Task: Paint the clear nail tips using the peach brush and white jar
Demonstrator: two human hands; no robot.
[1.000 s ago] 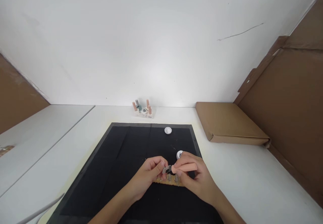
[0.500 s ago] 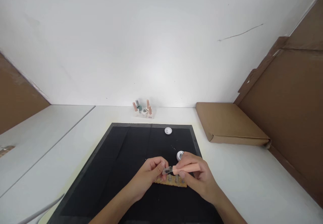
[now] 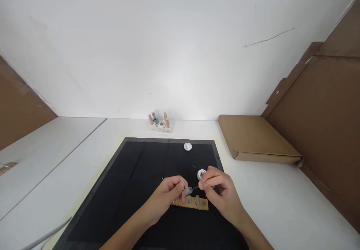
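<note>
Pinched in the fingers of my left hand [image 3: 168,192] is a clear false nail tip [image 3: 187,192], held over the black mat. My right hand [image 3: 223,192] grips a nail polish brush [image 3: 216,181] by its peach cap handle. Its dark bristle end points left and reaches close to the nail tip; I cannot tell whether they touch. Under both hands lies a yellowish strip [image 3: 206,206] with several nail tips standing along it, its left end partly covered by my left fingers. A small white jar [image 3: 200,173] of silvery bits sits just behind my right hand, which partly hides it.
The black mat [image 3: 112,193] covers the middle of the white table. A round white lid [image 3: 188,146] lies near its far edge. Against the wall stands a clear rack [image 3: 161,130] of nail polish bottles. A flat cardboard box [image 3: 255,135] lies at the right.
The brush in my right hand has drawn back a little to the right, off the face of the nail tip. My left hand holds the nail tip in nearly the same place.
</note>
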